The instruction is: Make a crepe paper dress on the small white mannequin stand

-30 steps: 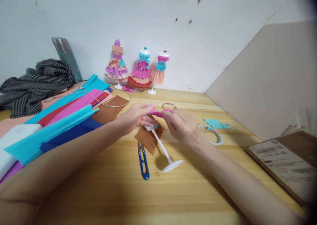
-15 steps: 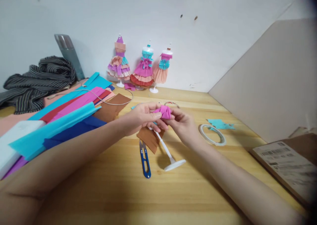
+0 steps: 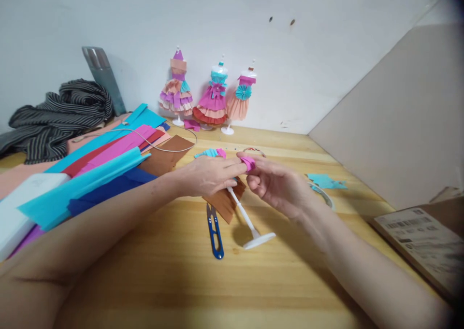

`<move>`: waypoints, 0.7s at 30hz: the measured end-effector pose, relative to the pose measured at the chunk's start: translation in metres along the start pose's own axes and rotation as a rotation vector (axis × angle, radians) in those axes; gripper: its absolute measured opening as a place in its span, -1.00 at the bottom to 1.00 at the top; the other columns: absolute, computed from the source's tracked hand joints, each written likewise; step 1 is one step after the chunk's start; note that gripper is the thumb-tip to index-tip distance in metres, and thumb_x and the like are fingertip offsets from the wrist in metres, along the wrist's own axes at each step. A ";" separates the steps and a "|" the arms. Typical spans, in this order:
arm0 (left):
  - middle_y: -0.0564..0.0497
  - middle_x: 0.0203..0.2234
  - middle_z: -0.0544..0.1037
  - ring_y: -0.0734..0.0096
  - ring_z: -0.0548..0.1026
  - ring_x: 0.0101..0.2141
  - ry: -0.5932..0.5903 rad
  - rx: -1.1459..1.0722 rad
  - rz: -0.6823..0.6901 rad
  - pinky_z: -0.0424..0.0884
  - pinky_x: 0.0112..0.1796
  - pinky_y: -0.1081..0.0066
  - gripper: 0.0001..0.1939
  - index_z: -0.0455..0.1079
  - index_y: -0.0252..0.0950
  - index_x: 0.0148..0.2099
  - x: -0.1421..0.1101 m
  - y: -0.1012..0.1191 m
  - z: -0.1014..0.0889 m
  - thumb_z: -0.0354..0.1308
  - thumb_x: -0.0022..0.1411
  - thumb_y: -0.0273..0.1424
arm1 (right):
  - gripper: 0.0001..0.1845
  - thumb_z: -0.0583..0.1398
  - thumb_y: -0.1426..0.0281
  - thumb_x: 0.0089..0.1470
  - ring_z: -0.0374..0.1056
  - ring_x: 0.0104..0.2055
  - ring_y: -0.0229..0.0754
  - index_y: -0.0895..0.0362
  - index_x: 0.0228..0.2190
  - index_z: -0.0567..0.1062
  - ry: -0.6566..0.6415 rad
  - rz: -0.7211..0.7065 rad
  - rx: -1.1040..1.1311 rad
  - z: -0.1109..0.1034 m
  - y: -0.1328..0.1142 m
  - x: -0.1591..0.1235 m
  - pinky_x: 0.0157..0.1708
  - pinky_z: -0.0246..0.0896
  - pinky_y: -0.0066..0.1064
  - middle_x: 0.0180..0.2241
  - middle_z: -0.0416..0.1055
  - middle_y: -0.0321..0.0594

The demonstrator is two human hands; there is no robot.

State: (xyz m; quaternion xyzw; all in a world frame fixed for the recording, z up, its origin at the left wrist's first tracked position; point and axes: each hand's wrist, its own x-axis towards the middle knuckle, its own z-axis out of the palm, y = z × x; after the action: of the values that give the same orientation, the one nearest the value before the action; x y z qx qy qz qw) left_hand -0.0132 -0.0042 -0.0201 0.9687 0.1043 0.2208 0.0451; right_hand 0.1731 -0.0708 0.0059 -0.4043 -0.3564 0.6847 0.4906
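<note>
My left hand point(image 3: 210, 175) and my right hand point(image 3: 281, 184) meet at mid-table, both closed on a small folded piece of magenta crepe paper point(image 3: 248, 163). The left fingers cover much of it from the left, while the right thumb and fingers grip its other side. Below them lies a white doll stand point(image 3: 242, 210) on its side, its round base toward me and its upper part hidden by my left hand. Brown paper point(image 3: 229, 208) lies under its pole. Blue thread snips point(image 3: 215, 232) rest to the left of the stand. A blue and pink piece point(image 3: 210, 153) shows behind my left hand.
Coloured paper sheets point(image 3: 83, 184), a striped cloth point(image 3: 61, 116) and a grey flask point(image 3: 105, 80) are at left. Three dressed doll stands point(image 3: 212, 97) line the wall. A tape roll point(image 3: 328, 199), partly hidden, and blue scraps point(image 3: 326, 180) lie right, near a cardboard box point(image 3: 420, 242).
My left hand has turned over, its back now upward, covering more of the magenta paper. My right hand has shifted slightly right and now partly hides the tape roll.
</note>
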 end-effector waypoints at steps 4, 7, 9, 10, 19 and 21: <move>-0.17 -0.22 0.56 0.30 0.51 -0.18 0.140 0.188 0.158 0.42 -0.17 0.36 -0.74 0.37 -0.36 -0.05 0.002 0.000 0.006 -0.12 0.35 -0.51 | -0.63 0.27 0.53 -0.07 0.29 -0.72 -0.39 0.19 -0.14 0.48 0.035 0.014 -0.077 -0.002 0.004 0.002 -0.77 0.15 -0.68 -0.71 0.37 -0.40; -0.15 -0.36 0.56 0.32 0.52 -0.31 0.162 0.287 0.188 0.43 -0.23 0.37 -0.72 0.42 -0.36 -0.19 0.003 0.005 0.001 -0.14 0.35 -0.52 | -0.48 0.33 0.45 -0.10 0.20 -0.77 -0.41 0.20 -0.04 0.44 0.005 0.004 -0.166 -0.002 0.006 0.002 -0.81 0.02 -0.67 -0.77 0.29 -0.46; -0.13 -0.40 0.56 0.34 0.51 -0.35 0.121 0.319 0.184 0.42 -0.27 0.39 -0.71 0.43 -0.34 -0.27 0.003 0.005 -0.003 -0.13 0.35 -0.50 | -0.40 0.36 0.37 -0.13 0.20 -0.78 -0.40 0.21 0.00 0.42 -0.024 -0.004 -0.257 -0.003 0.006 0.003 -0.82 -0.03 -0.64 -0.75 0.35 -0.42; -0.12 -0.41 0.57 0.34 0.51 -0.36 0.103 0.315 0.155 0.41 -0.28 0.40 -0.70 0.43 -0.34 -0.28 0.002 0.005 -0.004 -0.14 0.35 -0.49 | -0.37 0.37 0.33 -0.14 0.21 -0.78 -0.39 0.22 0.00 0.41 -0.033 -0.018 -0.306 -0.004 0.005 0.004 -0.82 -0.03 -0.62 -0.71 0.39 -0.38; 0.11 -0.68 0.41 0.56 0.43 -0.64 0.179 -0.805 -0.475 0.34 -0.55 0.56 -0.79 0.30 -0.33 -0.40 0.007 0.011 -0.003 -0.04 0.27 -0.41 | -0.67 0.34 0.20 -0.09 0.40 -0.53 -0.33 0.20 -0.35 0.51 -0.061 -0.172 -0.486 -0.007 0.008 0.009 -0.58 0.24 -0.57 -0.54 0.48 -0.26; 0.06 -0.63 0.45 0.53 0.46 -0.64 0.112 -1.065 -0.518 0.35 -0.60 0.56 -0.78 0.29 -0.35 -0.40 0.009 0.011 -0.003 0.01 0.25 -0.34 | -0.66 0.32 0.15 -0.06 0.43 -0.48 -0.29 0.20 -0.42 0.51 -0.124 -0.119 -0.450 -0.006 0.010 0.009 -0.55 0.28 -0.56 -0.51 0.50 -0.20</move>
State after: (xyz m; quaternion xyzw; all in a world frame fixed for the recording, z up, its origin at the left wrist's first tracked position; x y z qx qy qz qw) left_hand -0.0046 -0.0130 -0.0126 0.7428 0.2142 0.2752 0.5715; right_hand 0.1725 -0.0640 -0.0075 -0.4389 -0.5526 0.5814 0.4049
